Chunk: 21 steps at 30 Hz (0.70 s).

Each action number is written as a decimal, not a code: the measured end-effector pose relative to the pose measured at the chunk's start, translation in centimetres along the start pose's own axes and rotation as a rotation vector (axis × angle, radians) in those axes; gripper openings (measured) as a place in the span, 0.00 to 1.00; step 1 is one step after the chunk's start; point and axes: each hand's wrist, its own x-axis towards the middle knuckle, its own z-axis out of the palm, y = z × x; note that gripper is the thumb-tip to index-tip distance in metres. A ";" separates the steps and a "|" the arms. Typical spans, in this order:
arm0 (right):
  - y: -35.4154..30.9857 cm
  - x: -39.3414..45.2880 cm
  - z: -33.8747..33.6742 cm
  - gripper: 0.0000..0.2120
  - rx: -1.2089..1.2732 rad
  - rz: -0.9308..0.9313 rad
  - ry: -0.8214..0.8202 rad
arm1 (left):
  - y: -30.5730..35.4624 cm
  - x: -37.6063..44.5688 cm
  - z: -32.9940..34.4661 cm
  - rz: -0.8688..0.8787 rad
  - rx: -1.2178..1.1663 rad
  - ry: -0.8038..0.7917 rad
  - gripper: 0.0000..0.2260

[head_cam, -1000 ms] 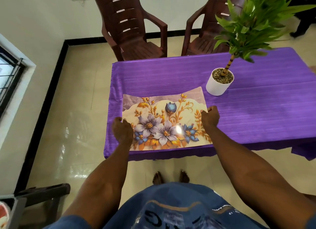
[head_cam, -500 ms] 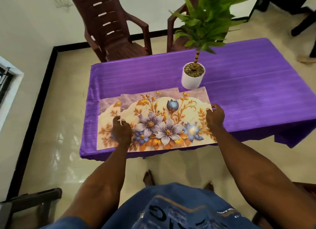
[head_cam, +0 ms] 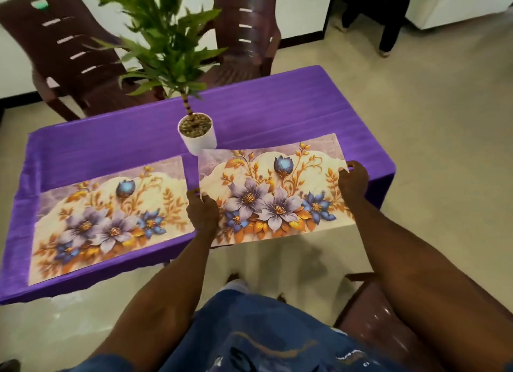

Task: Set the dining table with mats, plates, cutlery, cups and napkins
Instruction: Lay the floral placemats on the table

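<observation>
Two floral mats with purple and blue flowers are over the purple-clothed table (head_cam: 277,113). One mat (head_cam: 108,219) lies flat on the table's left half. The second mat (head_cam: 274,191) is held just above the right half, its near edge past the table's front edge. My left hand (head_cam: 202,213) grips its left edge and my right hand (head_cam: 353,180) grips its right edge, thumbs on top.
A potted plant in a white pot (head_cam: 197,135) stands mid-table, just behind the held mat's left corner. Two brown plastic chairs (head_cam: 69,52) stand behind the table, a third chair (head_cam: 369,310) is at my right knee. A person's legs (head_cam: 388,19) show at far right.
I lifted the top mat off the stack and carried it rightward, so the lower mat now lies uncovered on the left. My view shifted right along the table.
</observation>
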 end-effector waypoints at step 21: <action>-1.1 18.0 2.9 0.13 -0.156 -0.014 -0.162 | 7.0 3.8 16.1 -0.159 0.115 -0.036 0.13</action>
